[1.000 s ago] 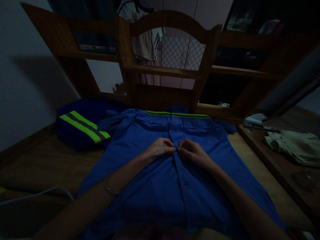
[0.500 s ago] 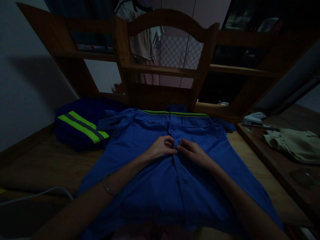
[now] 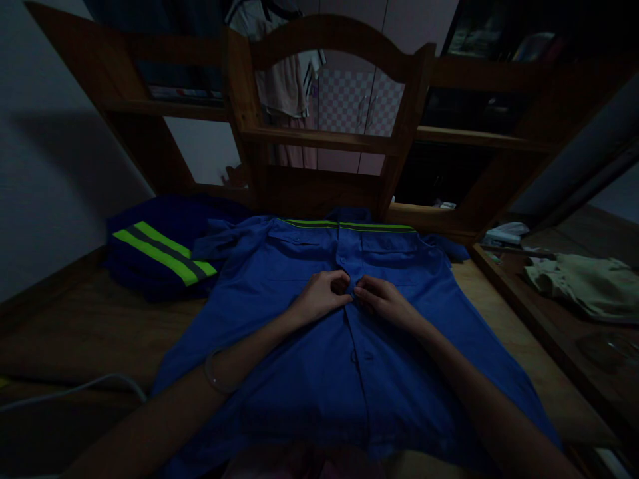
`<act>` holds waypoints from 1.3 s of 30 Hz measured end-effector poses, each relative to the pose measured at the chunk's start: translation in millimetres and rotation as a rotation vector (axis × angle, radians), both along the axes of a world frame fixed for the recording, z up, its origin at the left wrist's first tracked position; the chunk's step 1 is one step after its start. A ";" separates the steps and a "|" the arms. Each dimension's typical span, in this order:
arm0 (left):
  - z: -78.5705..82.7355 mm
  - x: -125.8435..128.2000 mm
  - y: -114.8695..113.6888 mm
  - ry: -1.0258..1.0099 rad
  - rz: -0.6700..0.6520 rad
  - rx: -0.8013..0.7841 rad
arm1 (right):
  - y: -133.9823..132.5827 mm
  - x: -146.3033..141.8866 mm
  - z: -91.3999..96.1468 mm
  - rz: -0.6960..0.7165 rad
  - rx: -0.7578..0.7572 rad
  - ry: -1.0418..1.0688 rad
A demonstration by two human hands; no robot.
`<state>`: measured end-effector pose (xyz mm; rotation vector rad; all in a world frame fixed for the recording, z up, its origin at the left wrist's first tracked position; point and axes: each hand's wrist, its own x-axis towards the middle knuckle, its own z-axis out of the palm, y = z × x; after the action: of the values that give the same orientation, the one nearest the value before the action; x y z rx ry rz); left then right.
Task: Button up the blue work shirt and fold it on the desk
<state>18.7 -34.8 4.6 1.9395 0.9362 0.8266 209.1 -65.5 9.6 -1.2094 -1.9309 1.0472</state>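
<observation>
A blue shirt (image 3: pixel 319 346) lies front-up and spread flat on a wooden surface (image 3: pixel 90 326), its collar end toward the wooden shelf unit (image 3: pixel 324 140). The left hand (image 3: pixel 322 297) and the right hand (image 3: pixel 384 301) meet at the button strip just below the chest pockets, each with fingers curled in and pinching a fold of cloth there, the fingertips almost touching. The grip looks small and tight, so the likeliest slip is the edge of the cloth sliding out from one pinch, or the two sides of the strip being drawn together out of line so that the front puckers; the dim light makes such a mismatch easy to miss. Whether a button sits between the fingers cannot be told, since the fingertips cover that spot and the room is dark. One button (image 3: pixel 368 356) shows lower on the strip. The shirt's bottom hem runs out of view at the lower edge, and its left sleeve lies against a folded dark garment with bright yellow stripes (image 3: pixel 160 249).
</observation>
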 end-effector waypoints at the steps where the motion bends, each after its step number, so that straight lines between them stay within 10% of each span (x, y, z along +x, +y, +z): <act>1: 0.0 -0.4 0.7 0.002 -0.001 -0.002 | -0.3 -0.1 0.5 0.000 -0.005 0.003; 28: -3.6 -3.1 8.9 0.057 -0.034 0.074 | -1.3 2.5 3.5 0.041 -0.086 0.012; 39: -9.3 -5.2 14.1 -0.081 -0.101 -0.142 | -3.1 2.0 4.5 0.019 -0.058 -0.004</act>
<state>13.5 -20.7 -4.6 1.8020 0.8201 0.7540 211.1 -68.6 14.1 -1.2286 -1.9306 1.1185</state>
